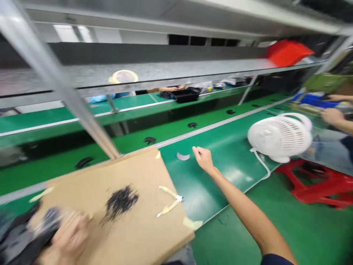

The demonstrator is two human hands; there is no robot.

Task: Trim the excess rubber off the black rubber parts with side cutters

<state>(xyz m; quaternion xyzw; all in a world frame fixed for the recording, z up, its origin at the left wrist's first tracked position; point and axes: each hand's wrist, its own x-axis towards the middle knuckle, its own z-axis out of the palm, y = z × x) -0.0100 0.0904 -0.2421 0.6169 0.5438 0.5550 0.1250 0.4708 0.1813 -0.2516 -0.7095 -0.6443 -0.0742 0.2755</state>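
My right hand (203,159) is held over the green work surface with its fingers closed. Whatever may be inside them is hidden. Just left of it lies a small grey curved piece (183,156), apart from the fingers. My left hand (71,233), smeared by motion, is curled at the lower left, beside clear plastic wrapping (51,218) and black parts (19,235). What it grips I cannot make out. Between my hands, a pile of small black bits (122,200) and yellow-handled nippers (173,200), spread apart, lie on a cardboard sheet (149,232).
A white fan (280,138) stands to the right above a red stool (317,184). Dark curved parts (149,140) lie along the green strip behind. A metal post (60,81) rises at the left. Other people's hands (332,116) show at the right and at the back.
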